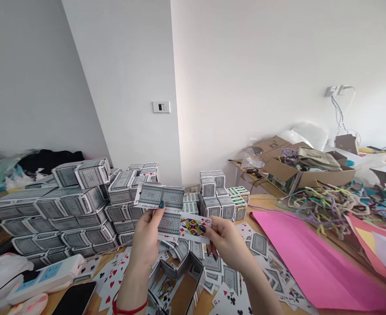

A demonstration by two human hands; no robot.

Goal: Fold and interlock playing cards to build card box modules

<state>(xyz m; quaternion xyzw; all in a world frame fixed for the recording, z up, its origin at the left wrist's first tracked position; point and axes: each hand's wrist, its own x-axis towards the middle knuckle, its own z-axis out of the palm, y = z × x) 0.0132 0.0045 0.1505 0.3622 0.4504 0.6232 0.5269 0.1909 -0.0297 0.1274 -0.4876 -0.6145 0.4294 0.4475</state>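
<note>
My left hand (149,234) is closed on a piece of joined playing cards (172,197), thumb on top, with grey patterned backs facing up. In my right hand (227,243), a diamond face card (193,227) is pinched between thumb and fingers. Its left end meets the lower part of the joined piece; whether it is slotted in, I cannot tell. Below my hands stands an open frame of folded cards (196,267). Loose cards (230,275) lie face up and face down around it. Beyond my left hand rise stacked blocks of folded cards (81,203).
More card blocks (217,197) stand at the back. At right lie pink paper (314,258), tangled yarn (324,203) and an open cardboard box (311,177). A power strip (47,278) and a phone (75,298) are at lower left. The wall is behind.
</note>
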